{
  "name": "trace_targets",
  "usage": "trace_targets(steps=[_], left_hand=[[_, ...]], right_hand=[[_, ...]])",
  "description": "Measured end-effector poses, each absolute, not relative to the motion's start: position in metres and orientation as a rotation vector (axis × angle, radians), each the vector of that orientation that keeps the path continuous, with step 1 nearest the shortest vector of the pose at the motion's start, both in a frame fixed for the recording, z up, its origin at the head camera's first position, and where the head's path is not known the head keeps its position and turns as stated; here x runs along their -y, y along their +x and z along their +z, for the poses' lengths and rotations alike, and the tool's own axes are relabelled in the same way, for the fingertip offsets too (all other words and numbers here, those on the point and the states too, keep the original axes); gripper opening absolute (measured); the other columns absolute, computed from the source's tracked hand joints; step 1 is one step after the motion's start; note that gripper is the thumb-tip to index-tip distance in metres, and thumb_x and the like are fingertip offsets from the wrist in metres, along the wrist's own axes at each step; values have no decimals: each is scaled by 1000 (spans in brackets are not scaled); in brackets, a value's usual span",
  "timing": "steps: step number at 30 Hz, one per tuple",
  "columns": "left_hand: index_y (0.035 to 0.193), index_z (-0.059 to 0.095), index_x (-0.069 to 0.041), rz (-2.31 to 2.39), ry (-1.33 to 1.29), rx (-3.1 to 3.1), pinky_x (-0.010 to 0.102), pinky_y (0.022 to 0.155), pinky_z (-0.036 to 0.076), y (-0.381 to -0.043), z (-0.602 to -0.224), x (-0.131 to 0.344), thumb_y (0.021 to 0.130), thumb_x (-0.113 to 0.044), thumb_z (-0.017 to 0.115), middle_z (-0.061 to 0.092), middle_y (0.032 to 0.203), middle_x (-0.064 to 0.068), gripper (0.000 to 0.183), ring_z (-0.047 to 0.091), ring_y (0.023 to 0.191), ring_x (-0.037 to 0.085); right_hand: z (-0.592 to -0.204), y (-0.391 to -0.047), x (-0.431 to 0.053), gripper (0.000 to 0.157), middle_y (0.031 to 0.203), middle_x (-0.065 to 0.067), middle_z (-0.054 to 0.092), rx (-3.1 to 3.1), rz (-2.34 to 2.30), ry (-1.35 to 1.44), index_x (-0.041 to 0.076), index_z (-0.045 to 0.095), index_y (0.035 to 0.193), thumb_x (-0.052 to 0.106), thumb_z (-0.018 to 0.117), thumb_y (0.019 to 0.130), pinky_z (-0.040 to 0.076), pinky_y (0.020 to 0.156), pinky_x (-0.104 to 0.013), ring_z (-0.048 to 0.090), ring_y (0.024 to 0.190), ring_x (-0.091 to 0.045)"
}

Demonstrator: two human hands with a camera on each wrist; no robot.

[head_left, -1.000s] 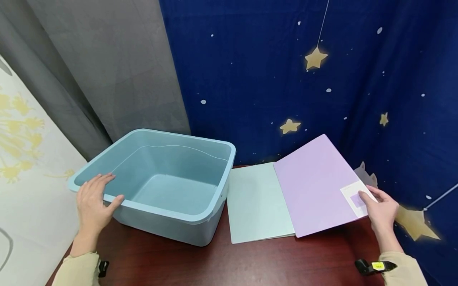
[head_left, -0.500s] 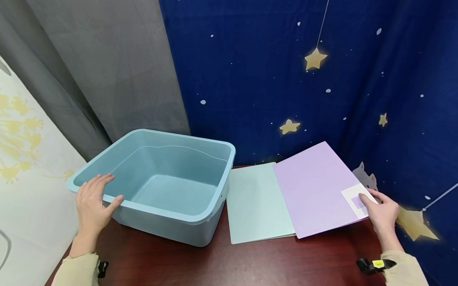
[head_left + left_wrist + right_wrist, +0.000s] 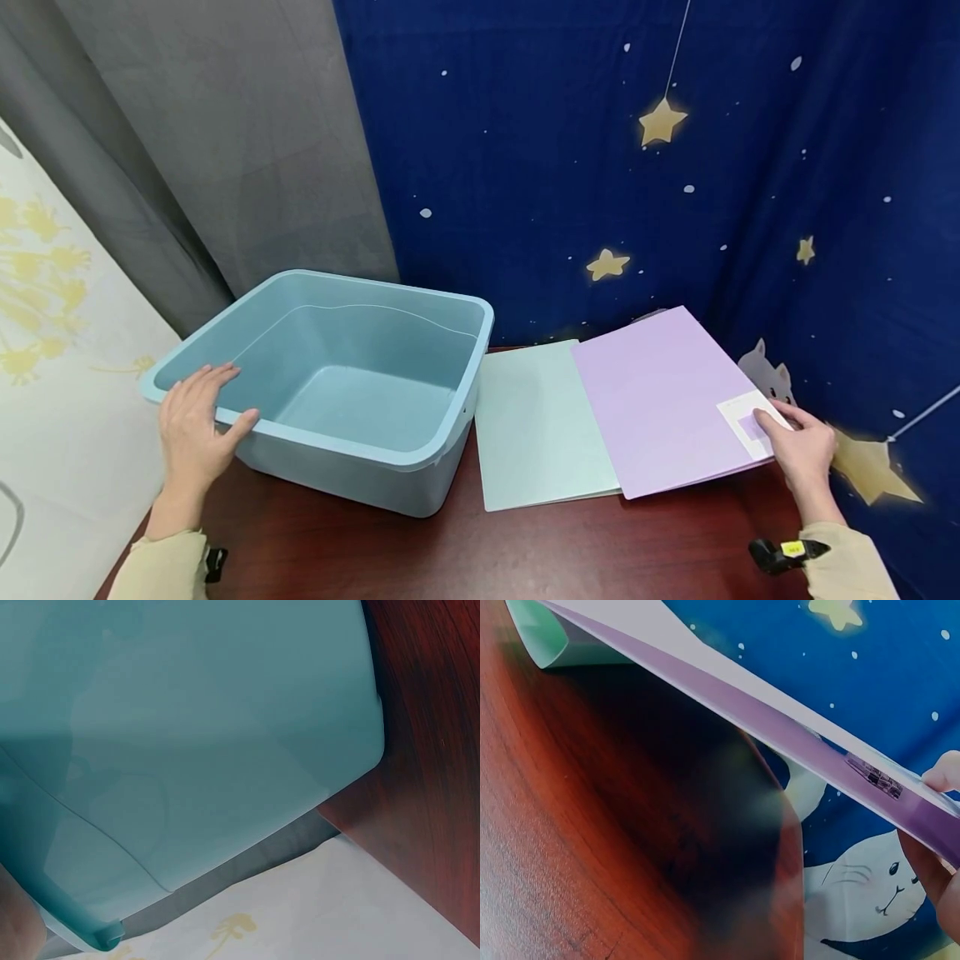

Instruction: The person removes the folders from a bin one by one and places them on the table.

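At the right, my right hand (image 3: 804,450) pinches the right edge of a lilac file folder (image 3: 660,400) beside its white label (image 3: 738,421), thumb on top. In the right wrist view the folder's covers (image 3: 705,682) gape slightly, and its held side is raised off the table. The folder's left edge overlaps a pale mint folder (image 3: 543,433) lying on the table. My left hand (image 3: 191,433) rests at the near left rim of a light blue plastic tub (image 3: 322,439), fingers fairly straight over the rim, thumb spread. Only a blurred bit of that hand shows in the left wrist view.
The tub's side wall (image 3: 225,765) stands on a dark red wooden table (image 3: 510,554), close to the mint folder. Behind hang a grey curtain (image 3: 277,150) and a navy star-printed curtain (image 3: 525,167). A white cloth (image 3: 67,417) with yellow print borders the left.
The lilac folder's far upper corner has come down, so the folder lies flatter. My right hand keeps its grip, nearly in place. The left hand and tub stay still.
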State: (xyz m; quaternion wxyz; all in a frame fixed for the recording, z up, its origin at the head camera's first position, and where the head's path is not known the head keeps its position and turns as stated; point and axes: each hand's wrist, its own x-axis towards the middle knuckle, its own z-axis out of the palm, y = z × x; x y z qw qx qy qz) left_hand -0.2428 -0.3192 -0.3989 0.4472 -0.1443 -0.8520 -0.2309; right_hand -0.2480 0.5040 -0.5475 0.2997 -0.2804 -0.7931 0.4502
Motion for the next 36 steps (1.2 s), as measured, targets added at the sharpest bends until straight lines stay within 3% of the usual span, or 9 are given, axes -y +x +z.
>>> trace_targets(steps=[4,9,11,13,15,19,24,28,36], left_hand=[[112,60,0,-570,-357,2107,44,103,22,-243,-398,318,72,-67,52,58,113,23,78,44,118,36],[112,60,0,-568,-360,2108,44,103,23,-242,-399,318,73,-66,52,59,113,23,77,44,118,36],[112,60,0,-574,-360,2110,44,104,22,-242,-399,318,73,-65,53,58,113,23,76,44,118,36],[112,60,0,-576,-359,2112,44,104,22,-243,-399,318,73,-64,53,58,113,23,76,44,118,37],[113,60,0,-575,-359,2115,44,104,22,-243,-399,318,74,-64,53,58,113,23,75,44,118,36],[112,60,0,-572,-361,2113,43,104,22,-244,-400,319,74,-63,53,58,113,23,75,44,118,35],[113,60,-1,-576,-357,2118,43,104,21,-243,-400,319,73,-64,53,58,113,22,75,44,119,35],[112,60,-1,-578,-359,2113,45,103,22,-244,-399,319,72,-66,52,58,113,22,77,44,118,37],[112,61,0,-573,-372,2100,45,103,22,-244,-400,321,73,-63,54,58,113,22,74,44,118,36]], right_hand=[[-538,-242,-498,48,106,13,63,2136,1206,-775,21,66,113,40,74,70,35,84,-8,50,106,-2],[-532,-237,-491,49,117,4,61,2203,1125,-832,25,64,116,47,69,72,33,88,-13,49,110,-7],[-527,-235,-486,51,123,-7,58,2233,1090,-849,24,64,117,49,68,73,33,90,-20,48,113,-15],[-509,-228,-470,52,124,-18,54,2255,1089,-857,11,62,118,41,68,76,33,93,-31,46,116,-29],[-508,-225,-468,50,121,-20,56,2269,1042,-829,9,64,115,40,67,76,33,90,-33,47,113,-32],[-472,-207,-438,46,117,-30,53,2326,1010,-760,-7,59,112,24,64,79,29,89,-47,44,110,-44],[-466,-203,-434,41,112,-31,54,2368,916,-672,-9,60,109,18,63,79,26,87,-49,45,105,-46],[-463,-206,-434,39,108,-29,58,2337,865,-586,-6,63,108,18,65,77,30,86,-47,51,103,-44],[-474,-225,-448,47,117,-18,58,2318,927,-478,11,65,114,35,71,74,45,70,-36,59,92,-28]])
